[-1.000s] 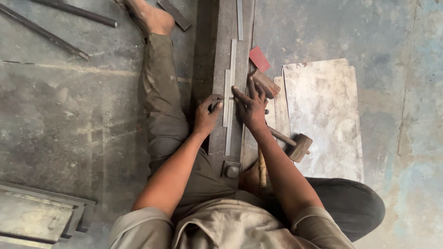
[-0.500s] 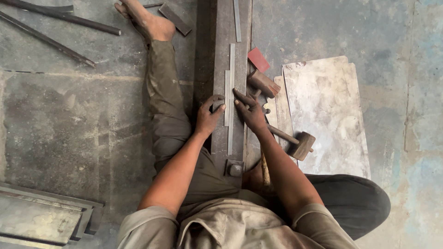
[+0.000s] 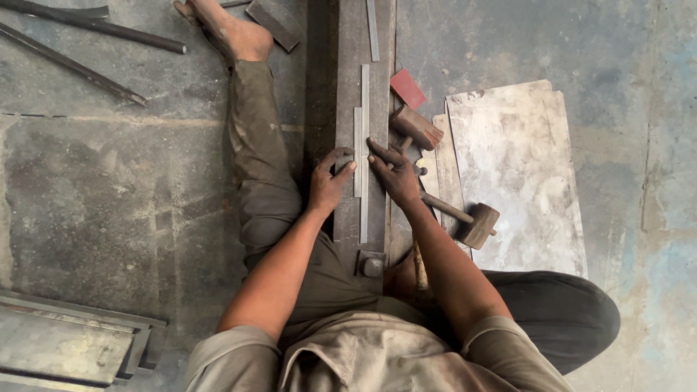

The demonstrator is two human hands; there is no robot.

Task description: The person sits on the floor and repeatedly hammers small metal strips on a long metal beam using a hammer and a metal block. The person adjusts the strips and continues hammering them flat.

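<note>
Mallets (image 3: pixel 475 221) beside hands (image 3: pixel 363 178) on strip (image 3: pixel 364 145)

Metal strip (image 3: pixel 364 145) on the beam (image 3: pixel 348 43), mallets (image 3: pixel 479 225) and sheet (image 3: pixel 515 167) to its right

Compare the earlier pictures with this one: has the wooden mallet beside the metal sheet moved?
No. The wooden mallet lies at the same spot against the metal sheet edge; only the camera view shifted slightly.
</note>
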